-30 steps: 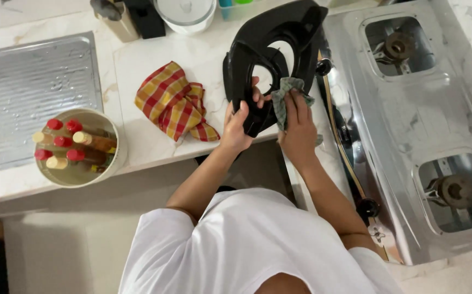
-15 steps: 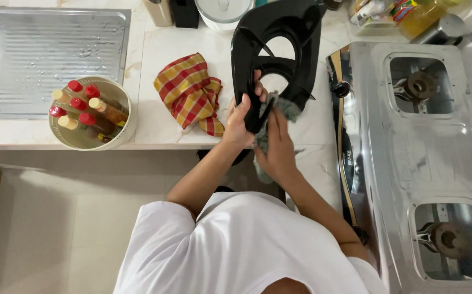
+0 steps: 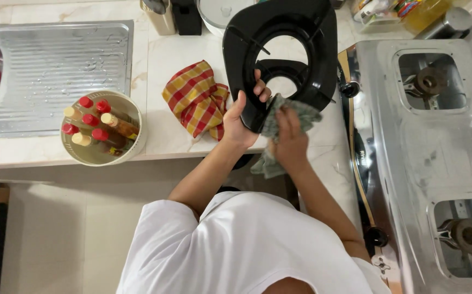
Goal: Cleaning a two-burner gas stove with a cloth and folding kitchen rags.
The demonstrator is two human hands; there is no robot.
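A black stove pan support (image 3: pixel 279 32), a rounded frame with a ring opening, is held tilted over the white counter. My left hand (image 3: pixel 241 117) grips its lower left edge, thumb over the rim. My right hand (image 3: pixel 290 139) presses a grey-green cloth (image 3: pixel 274 130) against the lower edge of the frame; part of the cloth hangs below the counter edge. A second black support (image 3: pixel 279 71) shows through the ring, lying beneath.
A red and yellow checked cloth (image 3: pixel 195 98) lies left of my hands. A round tub of red-capped bottles (image 3: pixel 102 130) stands near the counter edge, beside a steel sink drainboard (image 3: pixel 51 71). A steel two-burner stove (image 3: pixel 437 158) without supports fills the right side.
My view has shifted, so everything sits further right and lower in frame. My right hand with the cloth has slid down along the support's lower edge; my left hand keeps its grip.
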